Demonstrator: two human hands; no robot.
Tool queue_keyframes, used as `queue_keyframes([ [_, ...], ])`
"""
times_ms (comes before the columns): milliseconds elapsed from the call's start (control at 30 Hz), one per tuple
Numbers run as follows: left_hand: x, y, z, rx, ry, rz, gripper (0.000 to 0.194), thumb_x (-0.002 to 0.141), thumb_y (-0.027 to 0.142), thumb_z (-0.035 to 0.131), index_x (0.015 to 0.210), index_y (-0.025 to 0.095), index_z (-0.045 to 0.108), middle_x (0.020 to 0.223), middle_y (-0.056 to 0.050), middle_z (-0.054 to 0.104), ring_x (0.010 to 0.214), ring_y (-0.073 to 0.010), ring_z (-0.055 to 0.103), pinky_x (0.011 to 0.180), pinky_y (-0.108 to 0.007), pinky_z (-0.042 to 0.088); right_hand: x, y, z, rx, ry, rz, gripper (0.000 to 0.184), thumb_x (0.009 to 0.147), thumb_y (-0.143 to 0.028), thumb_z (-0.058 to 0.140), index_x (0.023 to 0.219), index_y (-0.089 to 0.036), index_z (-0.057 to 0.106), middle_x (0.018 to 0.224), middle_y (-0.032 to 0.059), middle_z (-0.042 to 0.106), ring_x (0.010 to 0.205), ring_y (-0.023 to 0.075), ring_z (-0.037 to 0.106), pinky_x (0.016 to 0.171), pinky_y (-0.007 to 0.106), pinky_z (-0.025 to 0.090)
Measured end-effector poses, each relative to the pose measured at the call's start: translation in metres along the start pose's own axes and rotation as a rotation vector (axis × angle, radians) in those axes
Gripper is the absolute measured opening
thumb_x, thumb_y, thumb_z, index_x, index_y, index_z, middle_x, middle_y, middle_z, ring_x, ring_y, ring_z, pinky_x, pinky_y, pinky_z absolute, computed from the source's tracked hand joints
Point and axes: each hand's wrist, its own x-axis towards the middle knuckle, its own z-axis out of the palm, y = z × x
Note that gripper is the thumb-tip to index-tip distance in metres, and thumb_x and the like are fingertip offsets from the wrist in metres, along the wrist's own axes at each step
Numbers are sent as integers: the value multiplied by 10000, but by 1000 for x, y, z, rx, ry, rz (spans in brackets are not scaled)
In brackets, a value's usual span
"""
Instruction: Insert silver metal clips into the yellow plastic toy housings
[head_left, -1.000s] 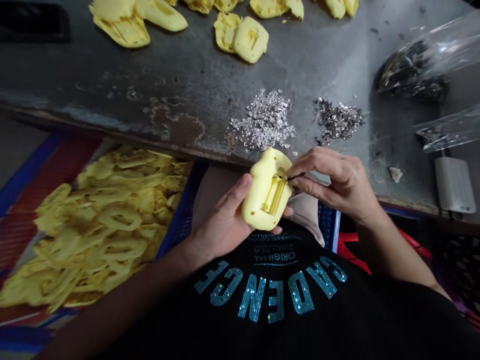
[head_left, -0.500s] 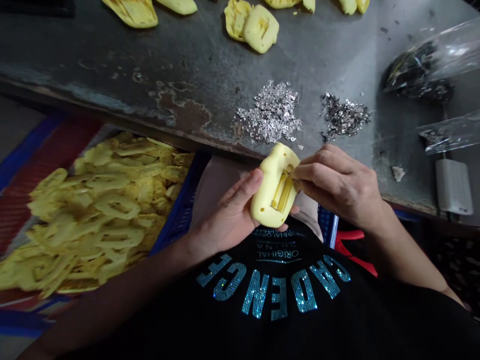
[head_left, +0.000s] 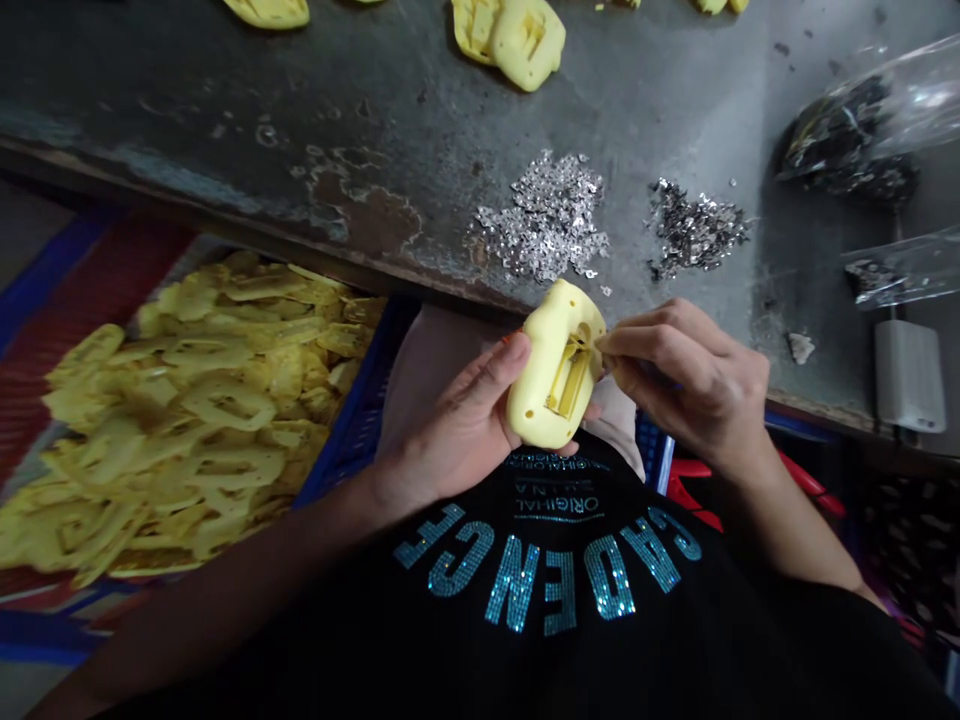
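Note:
A yellow plastic casing (head_left: 545, 375) with a long slotted compartment and small round holes is tilted in front of my body. My left hand (head_left: 472, 415) grips it from the left, thumb on the near face and fingers behind. At the casing's right edge, my right hand (head_left: 686, 370) is closed in a pinch; whatever is between those fingertips is too small or hidden to make out. Just beyond the casing lies a pile of small shiny metal pieces (head_left: 551, 215). To its right is a second, darker pile of metal pieces (head_left: 697, 232).
More yellow casings (head_left: 529, 45) lie along the far side of the metal table (head_left: 247, 170). A blue crate (head_left: 352, 400) at left holds many yellow plastic parts (head_left: 225, 410). On the right are clear bags (head_left: 847, 140) of metal pieces and a white box-shaped object (head_left: 910, 375).
My right fingertips have drawn back slightly from the casing's compartment to its right edge. The left hand still holds the casing, now turned a little. The whole view has shifted slightly.

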Motion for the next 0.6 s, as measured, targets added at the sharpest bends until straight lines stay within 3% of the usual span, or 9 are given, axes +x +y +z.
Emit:
queue_keyframes([
  [100,0,-2,0,35,14,44,710,800,682,938,1335,256,749,1200,-84,843,938,-332,857,644,-339,690,-2,7,6,143,40,158,183,1047,-298,738,1229,-283,735,1120,53,780,980,220,742,809,373,638],
  [200,-1,-6,0,101,37,176,678,794,547,997,1365,281,746,1275,-68,839,1012,-315,846,759,-341,682,-1,15,13,334,-44,290,458,1000,-428,800,1402,-259,663,1344,92,727,1120,234,742,813,349,654],
  [333,-6,-9,-3,263,2,310,630,872,390,966,1451,262,754,1322,-88,828,1111,-283,808,860,-303,640,-2,15,23,471,-47,326,525,976,-353,802,1454,-253,611,1362,88,685,1053,197,740,838,337,666],
  [500,-18,-8,-10,455,81,358,525,898,376,938,1389,230,827,1007,-60,848,723,-159,723,679,-246,574,-6,8,35,456,114,283,540,950,-287,792,1459,-290,610,1350,70,664,1011,190,726,864,374,687],
  [600,-20,-6,-16,531,144,403,497,856,389,965,1308,205,870,822,-43,806,635,-172,681,640,-276,567,-4,7,39,410,170,238,543,947,-270,791,1459,-313,614,1324,65,671,988,188,716,842,376,693],
])
